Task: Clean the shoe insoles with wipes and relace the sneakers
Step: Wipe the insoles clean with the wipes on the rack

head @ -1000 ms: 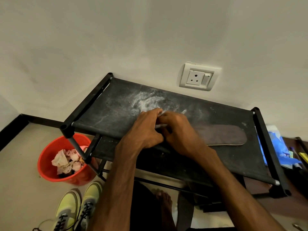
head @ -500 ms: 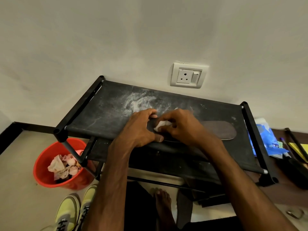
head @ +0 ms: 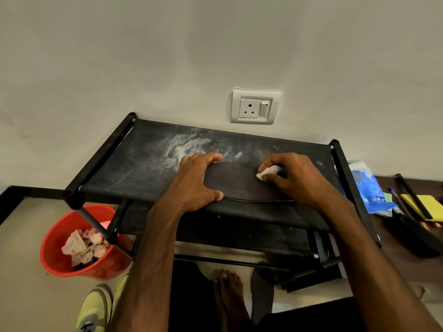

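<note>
Round red plastic bucket (head: 57,232) on the floor far left, partly under the rack corner. It holds a heap of crumpled pinkish-white used wipes (head: 81,246); nothing else I can make out in it.

Pale yellow-green sneakers (head: 96,307) just below it, mostly cropped; lace state: cannot tell.

Black fabric-topped shoe rack (head: 143,168) carries the work. Left grip (head: 194,185) clamps the left end of the dark brown flat insole (head: 235,183): thumb on the near edge, fingers curled over the far edge, pinning it to the rack.

Insole long axis runs left-right, parallel to the rack's front rail. Its right end is hidden under my right grip (head: 297,180). Right grip is clenched on a small wadded white wipe (head: 268,173), which touches the insole right of the middle.

So the bare stretch lies left of the wipe, toward the left grip. My call: next stroke runs along the axis, right grip does it, left only anchors.

Blue plastic wipe packet (head: 366,190) sits just right of the rack; contents not visible.
</note>
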A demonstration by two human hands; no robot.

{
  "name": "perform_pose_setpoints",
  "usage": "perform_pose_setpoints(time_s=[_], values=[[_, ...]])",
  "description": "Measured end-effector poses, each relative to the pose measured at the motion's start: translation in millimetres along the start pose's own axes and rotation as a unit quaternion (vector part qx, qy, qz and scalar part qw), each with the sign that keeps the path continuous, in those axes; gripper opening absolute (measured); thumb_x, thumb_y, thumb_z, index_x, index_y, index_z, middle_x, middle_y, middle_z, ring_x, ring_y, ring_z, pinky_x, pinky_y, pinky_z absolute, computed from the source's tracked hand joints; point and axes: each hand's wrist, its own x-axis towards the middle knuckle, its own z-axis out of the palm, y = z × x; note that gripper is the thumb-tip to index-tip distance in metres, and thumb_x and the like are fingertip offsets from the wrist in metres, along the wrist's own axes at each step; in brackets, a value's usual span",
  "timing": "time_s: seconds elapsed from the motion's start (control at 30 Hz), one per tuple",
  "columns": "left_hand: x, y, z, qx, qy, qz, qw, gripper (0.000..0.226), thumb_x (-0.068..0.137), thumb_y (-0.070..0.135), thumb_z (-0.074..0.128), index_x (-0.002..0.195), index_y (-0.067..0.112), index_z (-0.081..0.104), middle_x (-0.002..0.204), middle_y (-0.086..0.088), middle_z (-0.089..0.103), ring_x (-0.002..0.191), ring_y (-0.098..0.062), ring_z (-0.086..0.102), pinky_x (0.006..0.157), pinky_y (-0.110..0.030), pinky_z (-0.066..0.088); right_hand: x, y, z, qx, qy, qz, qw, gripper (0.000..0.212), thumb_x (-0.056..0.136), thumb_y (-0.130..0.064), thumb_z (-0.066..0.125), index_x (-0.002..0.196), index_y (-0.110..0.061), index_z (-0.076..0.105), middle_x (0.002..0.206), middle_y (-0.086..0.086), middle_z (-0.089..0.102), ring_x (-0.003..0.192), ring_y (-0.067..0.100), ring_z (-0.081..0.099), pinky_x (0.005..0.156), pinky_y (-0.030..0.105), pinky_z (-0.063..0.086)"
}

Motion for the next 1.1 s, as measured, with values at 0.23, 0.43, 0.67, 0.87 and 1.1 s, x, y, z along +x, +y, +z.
perform_pose_setpoints(time_s=[0.23, 0.43, 0.67, 0.87, 1.1], values=[[-2.5, 4.6, 1.9, 0.019, 0.009, 0.009, 1.0, 0.086, 0.072, 0.021, 0.087, 0.147, 0.028, 0.044, 0.141, 0.007, 0.047, 0.132, -0.016, 0.035, 0.103, -0.025, 0.029, -2.3, 1.2, -2.9, 0.005, 0.014, -0.02, 1.0, 0.021, 0.087, -0.011, 0.077, 0.093, -0.031, 0.077, 0.095, -0.015, 0.074, 0.095, 0.005, 0.067, 0.087, 0.038, 0.058], [-1.5, 11.7, 14.1, 0.02, 0.114, -0.014, 0.993, 0.093, 0.07, 0.018, 0.088, 0.15, 0.02, 0.04, 0.146, -0.004, 0.044, 0.136, -0.025, 0.038, 0.116, -0.04, 0.032, -13.9, -1.4, -9.6, 0.058, 0.095, -0.016, 0.994, 0.013, 0.087, -0.016, 0.078, 0.089, -0.03, 0.077, 0.087, -0.017, 0.073, 0.084, -0.003, 0.064, 0.069, 0.009, 0.048], [-22.2, 62.8, 36.6, -0.124, 0.242, 0.005, 0.962, 0.044, 0.082, 0.013, 0.08, 0.123, 0.023, 0.064, 0.116, 0.011, 0.065, 0.092, -0.003, 0.059, 0.086, -0.021, 0.055, -29.4, -2.9, -15.6, 0.137, 0.227, 0.051, 0.963, 0.011, 0.084, -0.03, 0.083, 0.093, -0.026, 0.079, 0.09, -0.015, 0.075, 0.084, 0.001, 0.068, 0.079, 0.023, 0.057], [-41.7, 97.0, 56.9, -0.239, 0.199, -0.01, 0.95, 0.024, 0.087, 0.02, 0.077, 0.11, 0.016, 0.07, 0.101, 0.01, 0.072, 0.077, -0.001, 0.067, 0.067, -0.012, 0.053, -57.0, -22.9, -26.8, 0.271, 0.326, 0.038, 0.905, 0.016, 0.086, -0.026, 0.081, 0.1, -0.018, 0.078, 0.095, -0.011, 0.076, 0.089, 0.002, 0.071, 0.082, 0.017, 0.056], [-76.7, 110.8, 68.6, -0.417, 0.123, -0.056, 0.899, 0.025, 0.09, 0.021, 0.076, 0.112, 0.011, 0.071, 0.099, -0.002, 0.076, 0.083, -0.013, 0.073, 0.065, -0.028, 0.059, -94.7, -50.4, -12.6, 0.444, 0.359, 0.053, 0.819, 0.018, 0.089, -0.014, 0.078, 0.107, -0.011, 0.076, 0.099, -0.004, 0.077, 0.093, 0.006, 0.073, 0.083, 0.02, 0.058]])
